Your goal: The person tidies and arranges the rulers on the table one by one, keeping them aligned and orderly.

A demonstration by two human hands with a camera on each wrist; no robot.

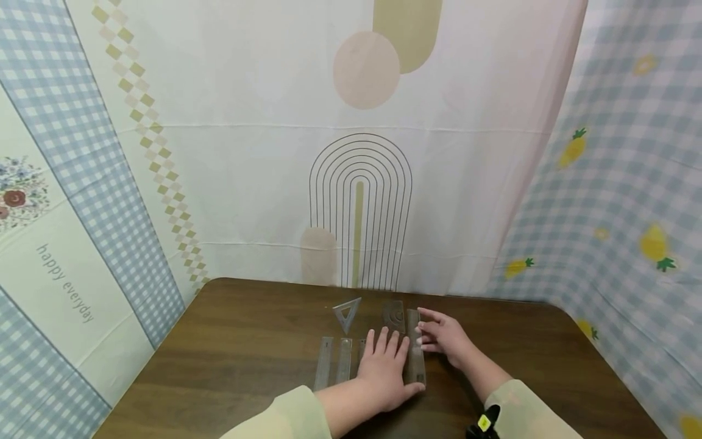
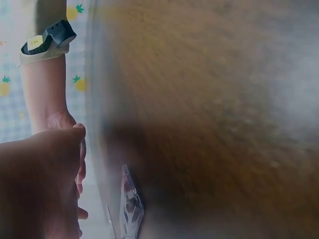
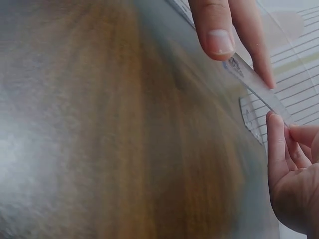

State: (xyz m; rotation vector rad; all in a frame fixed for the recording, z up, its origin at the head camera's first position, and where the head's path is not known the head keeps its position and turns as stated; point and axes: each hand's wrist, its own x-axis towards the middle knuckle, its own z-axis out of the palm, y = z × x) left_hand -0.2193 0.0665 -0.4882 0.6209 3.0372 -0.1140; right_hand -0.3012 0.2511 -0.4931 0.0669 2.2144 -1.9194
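Several clear plastic measuring pieces lie on the brown wooden table. The rightmost ruler [image 1: 416,353] is between my two hands. My right hand [image 1: 451,339] has its fingers at the ruler's far right edge; in the right wrist view its thumb and fingers [image 3: 276,137] pinch that end. Spread and straight are the fingers of my left hand [image 1: 379,373], whose thumb touches the ruler's near end. Part of another ruler [image 1: 362,347] shows beside the left hand. Further left are two more rulers, one narrow [image 1: 344,358] and one wider [image 1: 323,361].
Behind the rulers lie a clear set square [image 1: 347,314] and a clear template with curved cut-outs [image 1: 393,316]. A patterned cloth [image 1: 263,201] hangs along the table's back edge, with a checked cloth [image 1: 620,201] on the right. A black camera [image 1: 484,425] sits on my right wrist.
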